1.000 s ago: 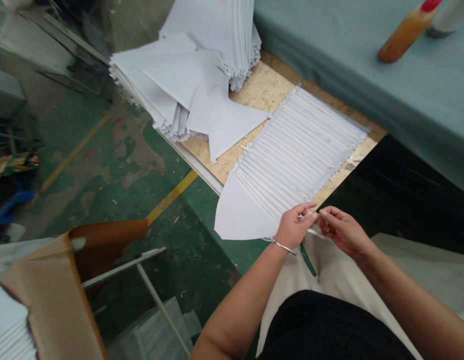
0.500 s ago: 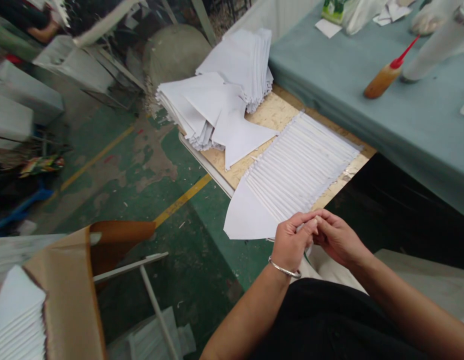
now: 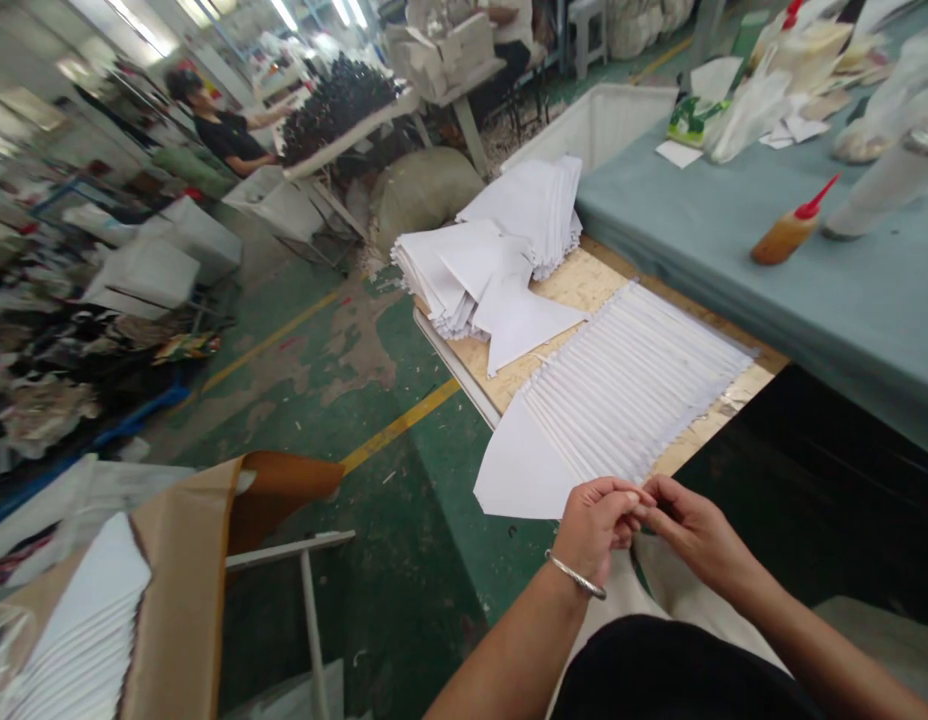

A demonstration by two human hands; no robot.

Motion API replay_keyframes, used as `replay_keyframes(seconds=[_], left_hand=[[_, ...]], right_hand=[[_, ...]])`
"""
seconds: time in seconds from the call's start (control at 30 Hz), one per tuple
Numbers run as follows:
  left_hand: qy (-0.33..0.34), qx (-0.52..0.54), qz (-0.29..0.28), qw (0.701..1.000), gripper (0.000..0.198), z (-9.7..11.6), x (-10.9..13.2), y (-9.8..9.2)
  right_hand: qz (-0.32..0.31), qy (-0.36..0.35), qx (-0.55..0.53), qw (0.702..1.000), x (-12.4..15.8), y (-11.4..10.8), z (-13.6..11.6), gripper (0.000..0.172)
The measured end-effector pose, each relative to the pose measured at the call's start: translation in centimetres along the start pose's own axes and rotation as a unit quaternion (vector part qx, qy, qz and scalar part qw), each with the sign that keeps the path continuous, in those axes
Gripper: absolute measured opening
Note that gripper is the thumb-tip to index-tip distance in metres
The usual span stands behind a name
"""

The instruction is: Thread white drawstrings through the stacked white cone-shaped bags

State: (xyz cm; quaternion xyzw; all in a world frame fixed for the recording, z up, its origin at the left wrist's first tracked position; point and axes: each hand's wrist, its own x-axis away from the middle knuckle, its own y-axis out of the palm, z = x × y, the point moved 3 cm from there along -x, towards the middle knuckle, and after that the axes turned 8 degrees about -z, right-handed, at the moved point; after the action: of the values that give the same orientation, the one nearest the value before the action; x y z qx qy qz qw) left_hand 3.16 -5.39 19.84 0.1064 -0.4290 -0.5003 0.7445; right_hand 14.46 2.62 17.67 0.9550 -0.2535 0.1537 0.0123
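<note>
Both hands meet just off the near edge of a wooden board [image 3: 685, 452]. My left hand [image 3: 600, 515], with a bracelet at the wrist, is closed, thumb against the fingers. Fingertips of my right hand [image 3: 681, 510] are pinched together and touch the left ones. Whatever lies between them, if anything, is too small to make out. Beyond the hands, a row of overlapping white pieces [image 3: 621, 380] is fanned out on the board, the nearest showing its full pointed shape. Thick stacks of white pieces [image 3: 524, 215] and a loose white piece [image 3: 531, 315] lie farther back.
On the right, a cloth-covered table [image 3: 681, 240] bears a glue bottle with a red nozzle [image 3: 786, 230] and a tall cylinder [image 3: 876, 175]. A cardboard box [image 3: 183, 590] with white pieces stands at lower left, beside a metal frame [image 3: 310, 600]. A person [image 3: 228, 135] sits far back.
My view has tilted up, so the board and table appear lower and more of the room shows. My hands stay together near the board's edge, the fingers slightly shifted.
</note>
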Motion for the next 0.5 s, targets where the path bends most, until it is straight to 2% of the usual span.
replay_keyframes(seconds=[0.1, 0.2, 0.3, 0.37, 0.4, 0.5], left_hand=[[0.013, -0.026, 0.035, 0.999, 0.039, -0.5, -0.8, -0.9], [0.041, -0.027, 0.074, 0.996, 0.05, -1.1, -1.5, -1.1], [0.038, -0.017, 0.066, 0.997, 0.053, -1.9, -2.4, -0.5], [0.04, -0.021, 0.048, 0.998, 0.054, -2.1, -3.2, -0.1], [0.047, -0.029, 0.045, 0.997, 0.054, -2.0, -3.6, -0.2], [0.076, -0.062, 0.076, 0.992, 0.054, -1.5, -5.1, -1.3]], right_hand=[[-0.035, 0.005, -0.035, 0.999, 0.2, 0.8, 0.5, 0.028], [-0.092, 0.029, -0.101, 0.99, 0.6, 2.1, 0.8, 0.041], [-0.098, 0.05, -0.064, 0.992, 1.0, 1.9, 1.2, 0.039], [-0.077, 0.052, -0.017, 0.996, 1.2, -0.3, 1.5, 0.04], [-0.066, 0.056, 0.005, 0.996, 1.3, -2.1, 1.6, 0.041], [-0.005, 0.106, 0.057, 0.993, 2.2, -10.1, 1.1, 0.044]])
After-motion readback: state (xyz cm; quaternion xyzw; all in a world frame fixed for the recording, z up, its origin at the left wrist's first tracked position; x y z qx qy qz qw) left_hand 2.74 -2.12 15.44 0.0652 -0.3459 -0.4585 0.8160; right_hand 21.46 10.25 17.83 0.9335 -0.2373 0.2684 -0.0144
